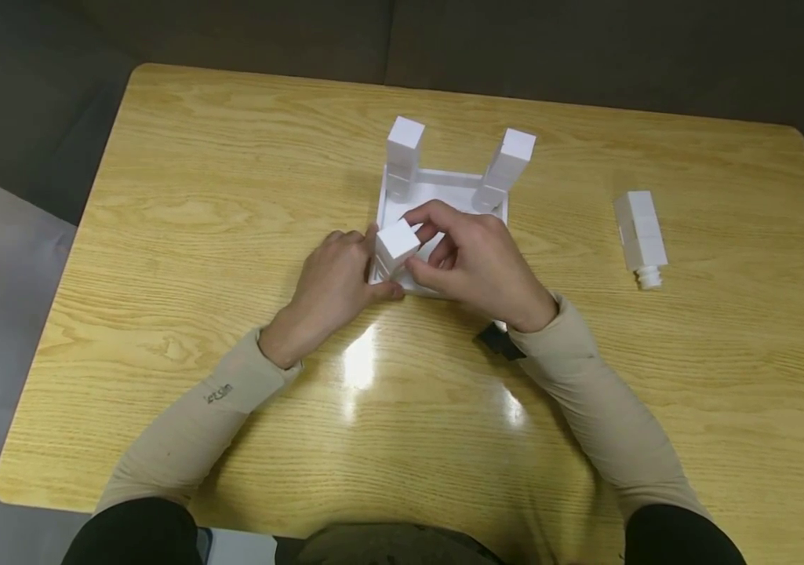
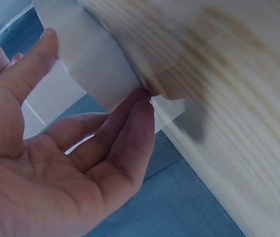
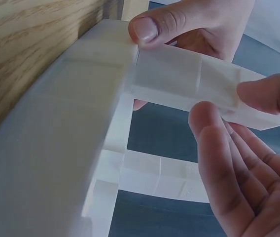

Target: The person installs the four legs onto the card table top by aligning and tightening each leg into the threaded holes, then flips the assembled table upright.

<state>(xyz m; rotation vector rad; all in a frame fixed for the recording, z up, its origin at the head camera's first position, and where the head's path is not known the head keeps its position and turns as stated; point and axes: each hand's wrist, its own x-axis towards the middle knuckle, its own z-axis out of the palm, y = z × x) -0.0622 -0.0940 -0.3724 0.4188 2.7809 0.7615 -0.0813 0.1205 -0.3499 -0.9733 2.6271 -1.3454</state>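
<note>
A shallow white square tray-like board lies on the table with its raised rim upward. Square white legs stand at its far corners, and another leg stands at the near left corner. My right hand pinches that near leg close to its top, thumb opposite fingers, as the right wrist view also shows. The left hand grips the board's near left corner, its thumb on the near edge and its fingers along the left side. The leg's lower end is hidden in the head view.
A loose white leg with a threaded screw end lies on the wooden table to the right. A small black object shows beside my right wrist. A dark partition stands behind the table's far edge.
</note>
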